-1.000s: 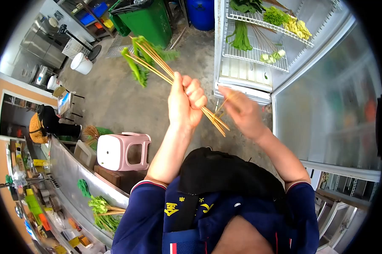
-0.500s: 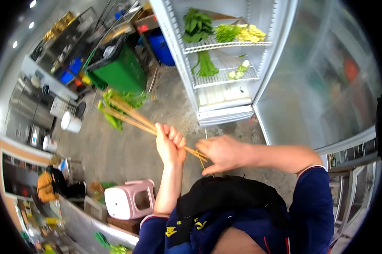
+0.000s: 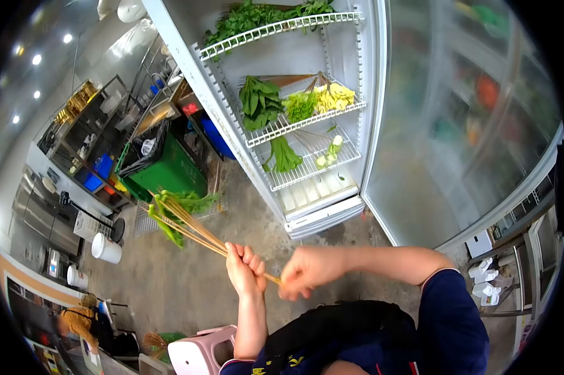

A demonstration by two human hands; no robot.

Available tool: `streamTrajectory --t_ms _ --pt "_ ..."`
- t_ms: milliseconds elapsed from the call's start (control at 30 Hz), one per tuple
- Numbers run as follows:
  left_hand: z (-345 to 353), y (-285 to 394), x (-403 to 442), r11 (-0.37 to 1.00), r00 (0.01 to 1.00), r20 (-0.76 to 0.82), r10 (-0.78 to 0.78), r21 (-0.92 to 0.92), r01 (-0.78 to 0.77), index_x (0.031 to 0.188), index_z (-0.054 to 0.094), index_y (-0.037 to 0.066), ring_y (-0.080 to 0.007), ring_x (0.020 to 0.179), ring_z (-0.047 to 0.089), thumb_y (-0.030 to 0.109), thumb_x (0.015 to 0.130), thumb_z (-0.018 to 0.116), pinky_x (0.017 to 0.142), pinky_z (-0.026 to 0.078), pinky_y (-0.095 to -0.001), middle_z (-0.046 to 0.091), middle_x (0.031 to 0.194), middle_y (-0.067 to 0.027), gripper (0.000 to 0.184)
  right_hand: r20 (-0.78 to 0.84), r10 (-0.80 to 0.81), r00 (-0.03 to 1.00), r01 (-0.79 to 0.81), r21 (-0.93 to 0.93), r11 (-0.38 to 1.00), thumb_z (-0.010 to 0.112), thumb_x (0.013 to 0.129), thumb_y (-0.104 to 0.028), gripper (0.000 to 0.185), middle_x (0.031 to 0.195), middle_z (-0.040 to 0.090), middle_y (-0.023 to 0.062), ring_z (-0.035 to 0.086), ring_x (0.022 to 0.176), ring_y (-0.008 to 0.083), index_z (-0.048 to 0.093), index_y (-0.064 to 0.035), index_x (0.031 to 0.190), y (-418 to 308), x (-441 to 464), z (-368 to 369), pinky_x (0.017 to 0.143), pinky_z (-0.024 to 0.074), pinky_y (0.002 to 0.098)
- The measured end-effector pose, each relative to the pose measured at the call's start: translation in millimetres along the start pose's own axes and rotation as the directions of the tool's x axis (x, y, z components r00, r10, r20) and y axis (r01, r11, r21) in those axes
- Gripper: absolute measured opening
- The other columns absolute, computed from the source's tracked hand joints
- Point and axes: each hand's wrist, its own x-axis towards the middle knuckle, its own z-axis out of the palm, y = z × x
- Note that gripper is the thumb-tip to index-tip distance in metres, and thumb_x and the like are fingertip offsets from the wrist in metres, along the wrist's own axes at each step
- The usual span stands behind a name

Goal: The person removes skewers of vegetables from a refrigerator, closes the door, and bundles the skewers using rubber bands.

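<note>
In the head view, holds sticks (image 3: pixel 213 242) tipped with green vegetables (image 3: pixel 197 203) above the floor (image 3: pixel 157 284) in tightly curled fingers (image 3: pixel 255 257) of the left hand (image 3: pixel 244 267), with the right hand (image 3: pixel 308 270) at their bare ends, too blurred to tell its grasp.

Thin tan skewers (image 3: pixel 202 230), bundled in left hand (image 3: pixel 245 269), slanted; green vegetables (image 3: pixel 197 203) at far ends.
</note>
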Motion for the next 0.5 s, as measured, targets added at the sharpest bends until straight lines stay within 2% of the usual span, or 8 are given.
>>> streamTrajectory --t_ms 33,133,233,267,333,400,433,500 --pt "1 0 0 1.000 1.000 -0.011 0.022 0.004 -0.022 0.067 0.032 0.014 -0.0060 0.040 0.014 0.039 0.092 0.036 0.034 0.011 -0.0219 0.023 0.053 0.0041 0.036 0.079 0.218 0.973 -0.156 -0.472 0.867 0.058 0.081 -0.030 0.040 0.078 0.062 0.0138 0.061 0.061 0.0201 0.056 0.0037 0.103 -12 1 -1 0.054 0.0484 0.0300" --pt "8 -4 1 0.997 0.997 -0.001 0.078 0.003 -0.078 0.068 0.034 0.014 -0.0055 0.040 0.014 0.037 0.093 0.036 0.034 0.012 -0.0208 0.024 0.054 0.0047 0.034 -0.287 0.108 0.952 -0.298 -0.784 0.544 0.064 0.074 -0.035 0.046 0.076 0.060 0.0142 0.059 0.061 0.0248 0.057 0.0025 0.100 25 5 22 0.053 0.0482 0.0342" --pt "14 4 4 0.990 0.997 -0.014 0.074 -0.122 -0.075 0.068 0.034 0.013 -0.0056 0.040 0.013 0.036 0.093 0.035 0.034 0.011 -0.0208 0.024 0.054 0.0045 0.034 -0.538 -0.375 0.755 -0.144 -0.694 0.706 0.062 0.074 -0.022 0.032 0.078 0.059 0.0143 0.060 0.067 0.0279 0.058 0.0038 0.092 51 16 39 0.053 0.0478 0.0338" --pt "12 10 7 0.975 0.998 0.023 0.053 -0.219 -0.046 0.068 0.034 0.013 -0.0054 0.040 0.014 0.034 0.093 0.035 0.034 0.011 -0.0205 0.023 0.054 0.0045 0.033 -0.580 -0.405 0.707 -0.125 -0.666 0.735 0.060 0.076 -0.018 0.029 0.082 0.059 0.0148 0.060 0.069 0.0271 0.058 0.0039 0.095 56 20 36 0.055 0.0485 0.0326" --pt "9 19 7 0.950 0.995 0.093 -0.028 -0.306 0.055 0.068 0.034 0.014 -0.0051 0.039 0.014 0.034 0.093 0.035 0.033 0.012 -0.0199 0.023 0.054 0.0046 0.033 -0.658 -0.449 0.605 -0.080 -0.611 0.788 0.056 0.080 -0.011 0.027 0.090 0.060 0.0159 0.061 0.074 0.0253 0.056 0.0040 0.102 60 22 27 0.059 0.0498 0.0301" --pt "5 16 8 0.949 0.987 0.125 -0.097 -0.286 0.130 0.068 0.034 0.013 -0.0056 0.040 0.014 0.036 0.093 0.035 0.033 0.012 -0.0206 0.023 0.054 0.0043 0.033 -0.790 -0.358 0.498 0.211 -0.291 0.933 0.050 0.084 -0.007 0.027 0.091 0.061 0.0145 0.061 0.076 0.0212 0.053 0.0038 0.109 47 30 10 0.065 0.0497 0.0288" --pt "5 9 9 0.959 0.987 0.117 -0.114 -0.246 0.140 0.069 0.035 0.013 -0.0062 0.040 0.015 0.037 0.093 0.036 0.033 0.012 -0.0214 0.024 0.054 0.0039 0.034 -0.842 -0.287 0.456 0.362 -0.119 0.924 0.047 0.087 -0.005 0.028 0.092 0.061 0.0138 0.061 0.078 0.0192 0.051 0.0037 0.113 39 32 3 0.067 0.0496 0.0282" --pt "7 0 15 0.991 0.999 -0.002 -0.052 -0.120 0.052 0.068 0.033 0.013 -0.0065 0.039 0.014 0.038 0.093 0.036 0.033 0.012 -0.0218 0.023 0.053 0.0036 0.035 -0.800 -0.201 0.565 0.517 0.154 0.842 0.045 0.088 -0.005 0.027 0.087 0.062 0.0098 0.059 0.074 0.0146 0.052 0.0031 0.113 14 24 1 0.065 0.0487 0.0264"
